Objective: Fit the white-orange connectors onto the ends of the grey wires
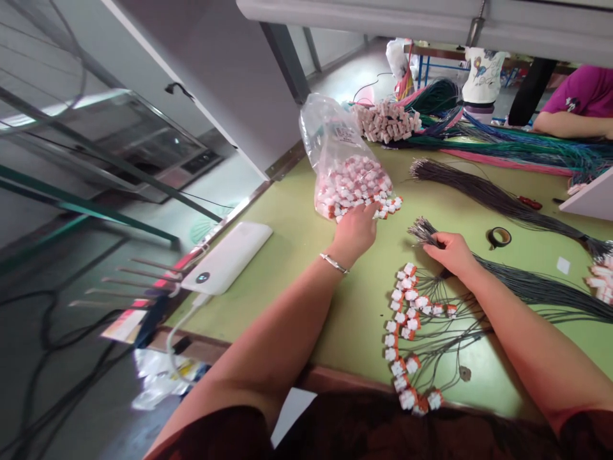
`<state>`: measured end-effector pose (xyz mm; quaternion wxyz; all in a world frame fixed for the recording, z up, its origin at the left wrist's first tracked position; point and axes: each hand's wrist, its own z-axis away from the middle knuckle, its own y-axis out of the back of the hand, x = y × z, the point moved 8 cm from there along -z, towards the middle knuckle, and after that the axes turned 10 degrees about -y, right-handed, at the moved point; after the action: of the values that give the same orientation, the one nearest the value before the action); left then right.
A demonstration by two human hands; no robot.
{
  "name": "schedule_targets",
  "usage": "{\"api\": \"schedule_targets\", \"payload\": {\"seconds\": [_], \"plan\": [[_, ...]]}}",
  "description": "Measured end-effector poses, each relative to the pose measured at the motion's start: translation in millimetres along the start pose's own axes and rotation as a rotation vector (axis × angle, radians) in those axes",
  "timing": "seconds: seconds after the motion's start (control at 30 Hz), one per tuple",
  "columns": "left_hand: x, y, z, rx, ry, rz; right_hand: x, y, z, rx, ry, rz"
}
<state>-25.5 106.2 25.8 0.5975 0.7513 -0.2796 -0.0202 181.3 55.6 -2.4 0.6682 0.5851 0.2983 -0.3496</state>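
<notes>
My left hand (357, 231) reaches to the mouth of a clear plastic bag (330, 131). Its fingers are bent down onto the small white and orange connectors (390, 206) spilling out there; what the fingertips pinch is hidden. Closed round a bundle of black wires (431, 235) is my right hand (450, 252), close to the bare metal-tipped ends, which point up and left. Below it, several wires with white and orange connectors (397, 329) on their ends lie fanned in a curved row near the table's front edge.
On the green table (287, 268), a white power bank (230, 255) with a cable lies left. Another black wire bundle (483, 191), black tape (499, 237) and a red-handled tool (529, 202) lie right. Coloured wires (517, 144) stretch behind; a person's purple sleeve (579, 96) shows beyond. A shelf (431, 25) overhangs.
</notes>
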Motion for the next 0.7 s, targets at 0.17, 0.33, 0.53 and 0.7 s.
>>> {"api": "schedule_targets", "payload": {"seconds": [0.17,0.33,0.53,0.7], "plan": [[15.3,-25.5,12.8,-0.078,0.233,0.891,-2.5,5.7,0.3,0.056,-0.01,-0.097],[50.3,-61.7,28.8,-0.216,0.559,1.586,-3.7,10.0,1.7,0.108,0.01,-0.159],[55.9,-67.9,27.7,-0.228,0.586,1.712,-1.4,8.2,1.9,0.139,0.027,-0.089],[57.0,-66.9,28.6,-0.224,0.571,1.7,-0.5,7.3,2.6,0.154,0.032,-0.029]]}}
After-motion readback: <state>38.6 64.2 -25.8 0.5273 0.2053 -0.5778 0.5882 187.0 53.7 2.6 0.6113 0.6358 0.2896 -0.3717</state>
